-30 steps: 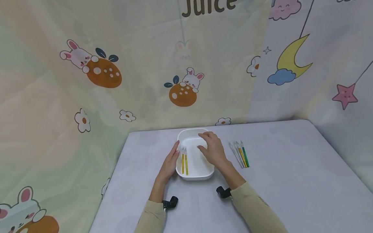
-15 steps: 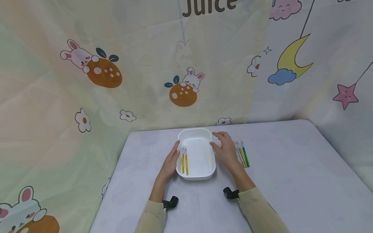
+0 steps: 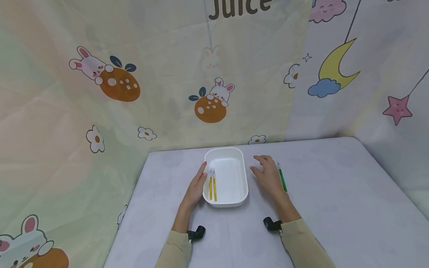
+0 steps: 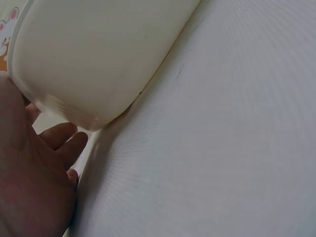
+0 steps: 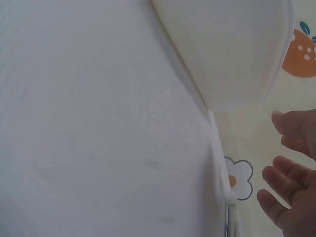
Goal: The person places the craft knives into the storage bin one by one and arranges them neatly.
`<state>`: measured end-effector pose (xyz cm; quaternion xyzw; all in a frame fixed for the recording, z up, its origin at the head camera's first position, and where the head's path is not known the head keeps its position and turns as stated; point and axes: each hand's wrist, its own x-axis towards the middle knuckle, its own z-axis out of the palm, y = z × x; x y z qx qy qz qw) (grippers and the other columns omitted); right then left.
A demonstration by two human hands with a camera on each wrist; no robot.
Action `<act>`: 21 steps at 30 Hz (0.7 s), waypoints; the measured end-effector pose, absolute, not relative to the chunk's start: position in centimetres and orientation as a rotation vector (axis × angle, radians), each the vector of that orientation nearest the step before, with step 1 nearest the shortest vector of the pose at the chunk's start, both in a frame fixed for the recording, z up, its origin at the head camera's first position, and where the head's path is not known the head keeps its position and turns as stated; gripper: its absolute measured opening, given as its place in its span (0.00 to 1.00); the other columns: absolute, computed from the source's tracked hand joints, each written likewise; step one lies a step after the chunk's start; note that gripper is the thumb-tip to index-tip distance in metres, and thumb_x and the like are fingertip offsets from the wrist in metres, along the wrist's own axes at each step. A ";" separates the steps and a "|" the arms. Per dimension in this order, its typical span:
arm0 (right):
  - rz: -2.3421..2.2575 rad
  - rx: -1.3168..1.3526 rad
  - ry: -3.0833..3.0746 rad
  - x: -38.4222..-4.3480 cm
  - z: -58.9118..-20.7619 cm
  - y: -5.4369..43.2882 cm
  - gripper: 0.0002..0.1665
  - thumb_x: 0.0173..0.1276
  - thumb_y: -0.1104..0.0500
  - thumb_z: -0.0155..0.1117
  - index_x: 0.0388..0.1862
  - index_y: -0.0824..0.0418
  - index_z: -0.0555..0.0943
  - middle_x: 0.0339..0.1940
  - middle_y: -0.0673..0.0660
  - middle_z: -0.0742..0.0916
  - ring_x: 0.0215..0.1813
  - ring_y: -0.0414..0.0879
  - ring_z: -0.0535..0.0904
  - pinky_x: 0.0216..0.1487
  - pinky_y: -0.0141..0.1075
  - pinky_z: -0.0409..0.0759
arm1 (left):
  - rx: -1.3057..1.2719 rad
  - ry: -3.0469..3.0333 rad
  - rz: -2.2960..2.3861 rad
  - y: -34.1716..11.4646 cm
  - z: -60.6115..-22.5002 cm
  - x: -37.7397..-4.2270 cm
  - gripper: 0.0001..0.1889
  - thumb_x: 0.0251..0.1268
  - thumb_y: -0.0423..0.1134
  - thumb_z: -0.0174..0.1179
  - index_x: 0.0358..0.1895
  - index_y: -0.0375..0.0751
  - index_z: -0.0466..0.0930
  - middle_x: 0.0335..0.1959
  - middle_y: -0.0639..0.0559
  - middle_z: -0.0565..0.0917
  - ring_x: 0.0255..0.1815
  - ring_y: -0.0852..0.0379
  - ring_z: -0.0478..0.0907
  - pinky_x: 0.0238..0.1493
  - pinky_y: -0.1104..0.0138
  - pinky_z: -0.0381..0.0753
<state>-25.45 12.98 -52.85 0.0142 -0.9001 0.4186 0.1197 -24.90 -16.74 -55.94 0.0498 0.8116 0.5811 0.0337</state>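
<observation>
A white rectangular tray [image 3: 231, 178] stands on the table, two slim pen-like sticks [image 3: 212, 188] with yellow shafts and pale pointed ends lying along its left side. My left hand [image 3: 194, 188] rests against the tray's left wall, fingers along the outside and thumb at the rim. To the right of the tray, apart from it, my right hand [image 3: 268, 176] hovers with fingers spread and nothing between them. Beneath and beside it lies a green pen-like stick [image 3: 283, 179]; the hand hides most of the sticks around it. Their exact kind is too small to tell.
A white cloth covers the table [image 3: 335, 193]. Behind it hangs a printed curtain [image 3: 167, 93] with rabbits and oranges, meeting the table's back edge. Each wrist carries a small black camera [image 3: 197, 233].
My right hand has moved from over the tray rightward, past its right rim, to the loose sticks. The left hand, the tray and the two yellow sticks have stayed put.
</observation>
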 end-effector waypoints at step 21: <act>1.213 -0.008 -2.698 -25.3 -53.3 14.9 0.30 0.75 0.56 0.68 0.73 0.62 0.75 0.72 0.68 0.74 0.66 0.64 0.76 0.64 0.60 0.80 | 0.183 2.474 1.823 -17.0 -56.2 -25.0 0.27 0.87 0.53 0.39 0.83 0.69 0.53 0.85 0.67 0.54 0.87 0.58 0.46 0.87 0.48 0.44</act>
